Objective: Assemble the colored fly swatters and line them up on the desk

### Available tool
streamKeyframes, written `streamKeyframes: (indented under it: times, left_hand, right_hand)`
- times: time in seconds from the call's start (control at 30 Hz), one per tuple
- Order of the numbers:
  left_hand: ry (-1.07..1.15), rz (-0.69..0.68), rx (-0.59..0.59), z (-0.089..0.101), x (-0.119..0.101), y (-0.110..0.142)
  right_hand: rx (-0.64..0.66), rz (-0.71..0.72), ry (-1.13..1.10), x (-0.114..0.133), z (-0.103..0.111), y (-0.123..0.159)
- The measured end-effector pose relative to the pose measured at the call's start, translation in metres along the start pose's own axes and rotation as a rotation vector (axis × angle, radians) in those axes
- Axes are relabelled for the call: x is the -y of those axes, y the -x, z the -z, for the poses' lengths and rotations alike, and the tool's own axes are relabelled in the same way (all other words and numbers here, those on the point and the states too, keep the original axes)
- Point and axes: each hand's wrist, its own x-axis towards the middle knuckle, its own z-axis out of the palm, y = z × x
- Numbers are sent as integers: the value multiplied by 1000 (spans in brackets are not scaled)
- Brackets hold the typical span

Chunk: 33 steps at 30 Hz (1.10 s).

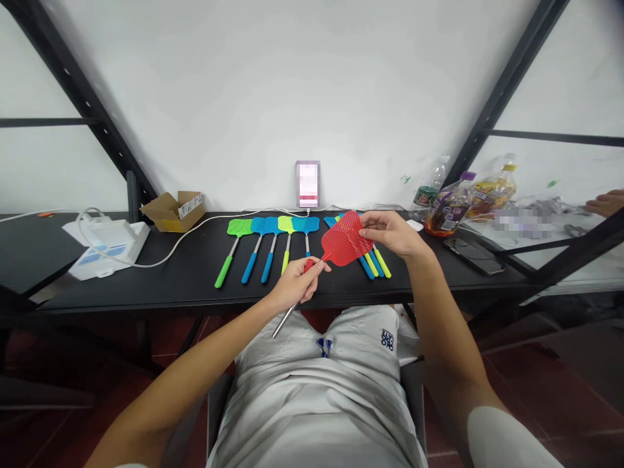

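Observation:
A red fly swatter (347, 239) is held up between my two hands over the front part of the table. My left hand (298, 281) is closed around its neck, and a bare metal rod (286, 318) sticks out below that hand. My right hand (390, 232) pinches the right edge of the perforated red head. Behind my left hand lies a row of swatters: a green one (238, 227), blue ones (267, 225) and a yellow-green one (286, 225). More swatters with blue and yellow handles (381, 261) lie partly hidden behind the red head.
A phone (308, 184) with a blurred screen leans on the wall. An open cardboard box (176, 213), a white case (110, 244) and a cable lie left. Drink bottles (448, 205) and a dark phone (474, 255) are right. Another person's hand (607, 203) shows at far right.

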Motion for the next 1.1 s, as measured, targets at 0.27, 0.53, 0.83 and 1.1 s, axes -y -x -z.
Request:
streamKeyframes:
  times: [0.27, 0.53, 0.83, 1.1]
  left_hand:
    - [-10, 4, -4, 0, -1, 0]
    - [-18, -5, 6, 0, -1, 0]
    - [10, -6, -9, 0, 0, -1]
    - [14, 4, -25, 0, 0, 0]
  right_hand:
    - [2, 5, 12, 1, 0, 1]
    - [-32, -9, 3, 3, -2, 0]
    - [-46, 21, 10, 2, -2, -1]
    - [-36, -3, -4, 0, 0, 0]
